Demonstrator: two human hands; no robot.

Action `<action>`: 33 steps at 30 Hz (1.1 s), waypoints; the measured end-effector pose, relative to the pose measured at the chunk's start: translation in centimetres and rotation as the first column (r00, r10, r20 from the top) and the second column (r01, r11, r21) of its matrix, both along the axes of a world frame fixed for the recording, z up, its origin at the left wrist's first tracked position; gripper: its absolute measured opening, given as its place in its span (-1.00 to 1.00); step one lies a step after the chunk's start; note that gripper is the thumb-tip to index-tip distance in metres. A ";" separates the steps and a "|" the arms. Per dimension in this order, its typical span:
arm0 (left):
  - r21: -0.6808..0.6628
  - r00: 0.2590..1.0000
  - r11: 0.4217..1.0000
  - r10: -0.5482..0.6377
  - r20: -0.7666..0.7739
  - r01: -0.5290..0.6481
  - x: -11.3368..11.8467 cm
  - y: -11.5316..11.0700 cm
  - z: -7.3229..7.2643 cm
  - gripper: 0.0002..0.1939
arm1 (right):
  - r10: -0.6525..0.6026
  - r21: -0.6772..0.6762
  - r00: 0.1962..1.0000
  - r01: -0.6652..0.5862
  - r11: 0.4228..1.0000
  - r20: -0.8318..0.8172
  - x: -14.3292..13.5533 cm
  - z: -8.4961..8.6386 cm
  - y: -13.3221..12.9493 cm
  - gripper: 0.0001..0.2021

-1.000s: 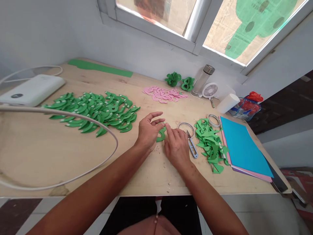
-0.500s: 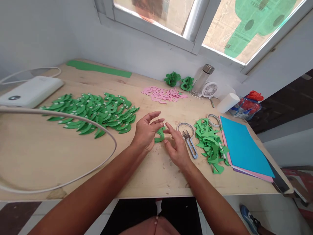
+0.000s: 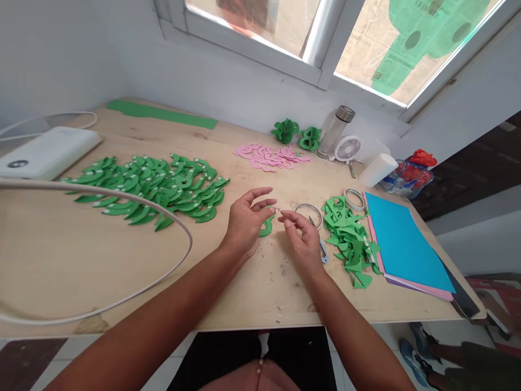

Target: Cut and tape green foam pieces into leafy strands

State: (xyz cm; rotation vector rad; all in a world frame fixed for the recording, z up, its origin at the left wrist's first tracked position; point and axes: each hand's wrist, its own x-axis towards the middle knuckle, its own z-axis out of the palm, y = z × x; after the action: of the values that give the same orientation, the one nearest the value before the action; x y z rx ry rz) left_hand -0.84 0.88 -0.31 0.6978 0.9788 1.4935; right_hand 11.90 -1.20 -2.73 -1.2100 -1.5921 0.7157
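My left hand (image 3: 246,221) is over the middle of the table, thumb and index finger pinched on a small white bit of tape (image 3: 277,210), the other fingers raised. Under its fingertips lies a curved green paper cutout (image 3: 266,227), partly hidden by the hand. Just to the right, my right hand (image 3: 302,239) has thumb and index finger pressed together close to the tape; anything between them is too small to make out. Behind my right hand are thread snips (image 3: 323,252), mostly covered, and a tape roll (image 3: 319,217).
Many green cutouts with white tabs (image 3: 154,187) spread at left, near a white power bank (image 3: 49,152) and looping cable (image 3: 185,255). Pink cutouts (image 3: 271,157) lie behind. Green scraps (image 3: 352,239), another tape roll (image 3: 355,200) and blue sheets (image 3: 407,244) are at right. A person's legs (image 3: 451,355) show lower right.
My right hand has drawn slightly right, its fingers curling in and now covering much of the snips. The white bit stays at my left fingertips. More of the other person's legs shows.
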 end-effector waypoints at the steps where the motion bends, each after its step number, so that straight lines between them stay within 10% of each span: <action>1: 0.006 1.000 1.000 -0.009 -0.019 0.009 0.2 -0.2 0.1 -0.59 | -0.004 -0.023 0.999 0.003 1.000 -0.048 0.1 0.0 0.1 -0.79; 33: 0.421 0.881 0.906 0.159 -0.445 0.049 1.3 -1.5 -0.9 -0.67 | -0.052 -0.333 0.826 -0.167 0.928 -0.561 -0.2 0.6 0.5 -0.91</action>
State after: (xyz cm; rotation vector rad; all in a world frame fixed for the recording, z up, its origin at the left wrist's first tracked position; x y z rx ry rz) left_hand 0.44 -0.63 -1.19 1.4116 1.0458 1.6432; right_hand 11.69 -0.66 -2.18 -1.0694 -1.0216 1.3250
